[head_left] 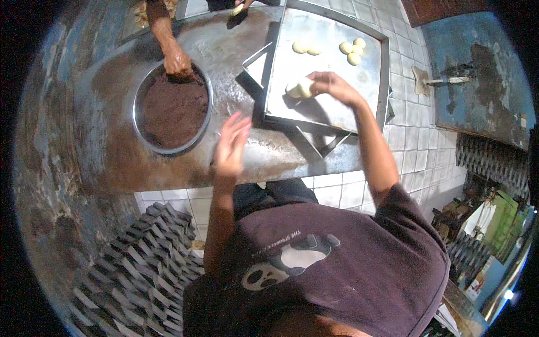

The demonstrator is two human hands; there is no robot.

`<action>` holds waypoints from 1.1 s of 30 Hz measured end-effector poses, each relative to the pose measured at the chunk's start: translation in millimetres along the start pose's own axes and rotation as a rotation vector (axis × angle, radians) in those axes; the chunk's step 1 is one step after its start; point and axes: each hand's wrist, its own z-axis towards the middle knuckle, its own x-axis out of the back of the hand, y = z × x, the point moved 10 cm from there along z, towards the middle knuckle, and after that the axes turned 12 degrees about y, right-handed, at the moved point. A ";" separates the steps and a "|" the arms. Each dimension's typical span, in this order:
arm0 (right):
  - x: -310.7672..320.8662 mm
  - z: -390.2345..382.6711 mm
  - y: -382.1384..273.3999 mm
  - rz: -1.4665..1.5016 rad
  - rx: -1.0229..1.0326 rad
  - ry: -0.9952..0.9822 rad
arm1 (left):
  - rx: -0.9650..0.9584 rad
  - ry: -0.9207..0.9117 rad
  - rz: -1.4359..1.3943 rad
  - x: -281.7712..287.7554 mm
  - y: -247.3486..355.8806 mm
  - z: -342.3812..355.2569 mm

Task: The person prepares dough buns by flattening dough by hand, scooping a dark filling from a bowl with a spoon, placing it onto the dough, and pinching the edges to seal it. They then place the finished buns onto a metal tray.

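Note:
My right hand [336,89] is over the metal tray [351,84], its fingers closed on a pale yellow dough ball [306,87]. A second dough ball [292,90] sits right against it; whether that one is also gripped I cannot tell. Farther back on the tray lie a pair of dough balls [300,47] and a cluster of several more [353,51]. My left hand [231,147] hovers over the near part of the metal table, between bowl and tray. It is empty and slightly blurred, with its fingers stretched out.
Left on the table [106,129] stands a round metal bowl [136,124] of dark brown crumbly filling [174,112]. A co-worker's hand [178,60] reaches into it; their other hand [238,11] holds a pale dough piece. Frames [323,145] jut out under the tray. Stacked metal pans [135,275] stand lower left.

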 end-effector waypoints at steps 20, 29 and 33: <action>-253.9 -46.9 -224.7 0.622 0.349 0.528 | -0.051 -0.122 -0.612 92.2 146.1 16.6; -331.8 -34.1 -267.4 0.587 0.340 0.301 | -0.123 0.024 -0.745 186.0 164.7 18.0; -342.1 -33.9 -279.0 0.337 0.301 0.268 | -0.204 0.127 -0.579 210.7 155.1 24.7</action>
